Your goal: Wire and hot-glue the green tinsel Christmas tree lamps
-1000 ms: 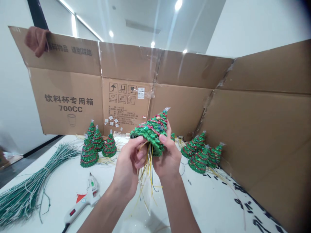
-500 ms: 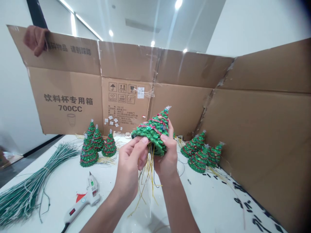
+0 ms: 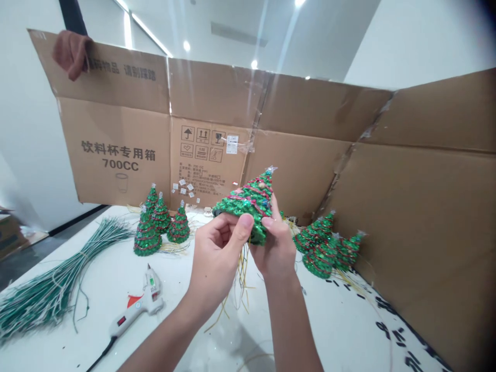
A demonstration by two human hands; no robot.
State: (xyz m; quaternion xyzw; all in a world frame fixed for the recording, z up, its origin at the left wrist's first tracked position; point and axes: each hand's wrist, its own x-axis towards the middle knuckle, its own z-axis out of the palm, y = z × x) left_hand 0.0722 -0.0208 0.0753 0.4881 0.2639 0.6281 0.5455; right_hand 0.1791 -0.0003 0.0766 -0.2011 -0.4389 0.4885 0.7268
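Left hand [image 3: 219, 263]: fingers [image 3: 220, 227] closed, gripping the tree's lower edge; thumb pressed against its side.
Right hand [image 3: 276, 253]: closed around the tree from below, thumb on the front, bracing it against the left hand's grip.
Green tree [image 3: 248, 204]: sequinned, held in the air between both hands, tilted, tip up and to the right.
Straw strands [image 3: 242, 274]: hang loose below the tree.
Glue gun [image 3: 151, 297]: on its side on the worktop [image 3: 341, 330], just left of the left forearm, in easy reach.
Wire bundle [image 3: 50, 289]: green, tied mid-length, further left.
Small trees [image 3: 147, 232]: upright, grouped on both sides of the hands.
Cardboard [image 3: 426, 232]: opened box, standing as a backdrop.
Rag [image 3: 71, 54]: draped over its top edge.
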